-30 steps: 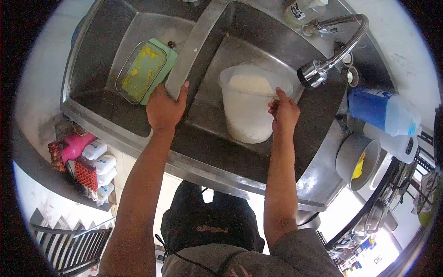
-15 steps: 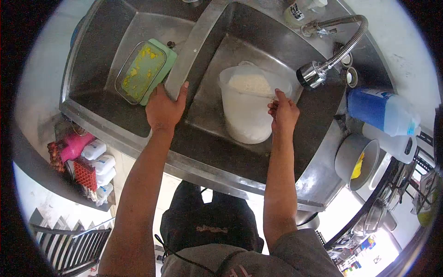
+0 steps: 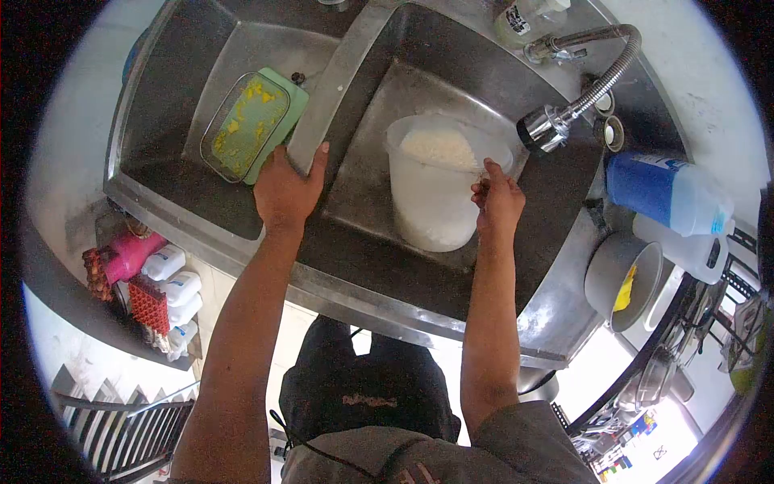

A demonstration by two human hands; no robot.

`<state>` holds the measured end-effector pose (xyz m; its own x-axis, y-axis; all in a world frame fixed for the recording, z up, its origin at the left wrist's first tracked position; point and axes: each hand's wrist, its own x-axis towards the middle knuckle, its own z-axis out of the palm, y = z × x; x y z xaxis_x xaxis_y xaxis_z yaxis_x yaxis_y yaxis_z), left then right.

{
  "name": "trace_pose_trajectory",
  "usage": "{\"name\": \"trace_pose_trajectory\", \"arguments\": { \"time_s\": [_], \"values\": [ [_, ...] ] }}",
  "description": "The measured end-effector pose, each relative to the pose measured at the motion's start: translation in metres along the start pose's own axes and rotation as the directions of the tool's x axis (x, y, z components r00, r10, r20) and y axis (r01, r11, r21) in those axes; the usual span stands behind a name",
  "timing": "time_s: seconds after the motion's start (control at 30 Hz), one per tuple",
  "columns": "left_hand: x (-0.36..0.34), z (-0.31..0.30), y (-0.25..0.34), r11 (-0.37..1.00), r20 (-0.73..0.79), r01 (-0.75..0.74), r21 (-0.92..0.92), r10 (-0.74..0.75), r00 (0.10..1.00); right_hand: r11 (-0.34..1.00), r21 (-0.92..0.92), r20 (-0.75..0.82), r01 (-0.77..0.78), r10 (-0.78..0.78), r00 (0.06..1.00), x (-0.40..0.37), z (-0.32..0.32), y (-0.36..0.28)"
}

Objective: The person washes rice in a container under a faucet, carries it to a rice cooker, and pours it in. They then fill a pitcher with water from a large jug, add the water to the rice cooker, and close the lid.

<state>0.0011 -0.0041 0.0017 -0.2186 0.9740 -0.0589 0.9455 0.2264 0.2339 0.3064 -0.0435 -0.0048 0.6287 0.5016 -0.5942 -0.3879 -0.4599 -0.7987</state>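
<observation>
A translucent white plastic bucket (image 3: 433,198) stands tilted in the right basin, with pale, grain-like contents (image 3: 439,148) showing through its mouth. At its right rim, my right hand (image 3: 497,198) is closed, thumb and fingers pinched on the edge. My left hand (image 3: 288,187) straddles the steel divider (image 3: 339,77) between the two basins, thumb on one side and fingers on the other, closed around it. Left of that hand, a green rectangular tray (image 3: 278,121) and a wire-rimmed strainer with yellow bits (image 3: 242,125) lie in the left basin.
A flexible tap (image 3: 548,129) hangs over the right basin's far-right corner. On the right counter are a jug of blue liquid (image 3: 661,189) and a metal pot (image 3: 617,278) with a yellow cloth-like piece inside. White bottles (image 3: 181,286) and a red crate (image 3: 149,302) stand at lower left.
The bucket and my right hand have shifted very slightly to the right. My left hand keeps its place on the divider.
</observation>
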Motion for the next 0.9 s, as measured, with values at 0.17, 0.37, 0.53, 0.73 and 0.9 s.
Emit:
{"name": "trace_pose_trajectory", "arguments": {
  "time_s": [0.17, 0.37, 0.53, 0.73, 0.9],
  "values": [
    [0.000, -0.003, 0.002, 1.000, -0.008, -0.006, 0.004, 0.006, 1.000, 1.000, -0.001, 0.013, 0.017, -0.017, 1.000, 0.002, 0.000, 0.000],
    [-0.001, 0.000, 0.001, 0.999, -0.053, -0.038, -0.009, 0.037, 0.998, 1.000, 0.010, -0.022, 0.015, -0.014, 1.000, 0.003, 0.003, 0.001],
    [-0.001, -0.001, 0.001, 1.000, -0.038, -0.029, 0.001, 0.029, 0.999, 1.000, -0.006, -0.010, 0.014, -0.014, 1.000, 0.001, 0.006, -0.002],
    [-0.001, -0.001, 0.001, 0.999, -0.038, -0.029, -0.015, 0.028, 0.999, 1.000, 0.008, -0.007, 0.014, -0.014, 1.000, 0.007, 0.006, 0.000],
    [-0.001, 0.002, 0.000, 0.999, -0.071, -0.051, 0.012, 0.051, 0.996, 0.999, 0.022, 0.011, 0.044, -0.044, 0.999, 0.009, 0.005, 0.003]
  ]
}}
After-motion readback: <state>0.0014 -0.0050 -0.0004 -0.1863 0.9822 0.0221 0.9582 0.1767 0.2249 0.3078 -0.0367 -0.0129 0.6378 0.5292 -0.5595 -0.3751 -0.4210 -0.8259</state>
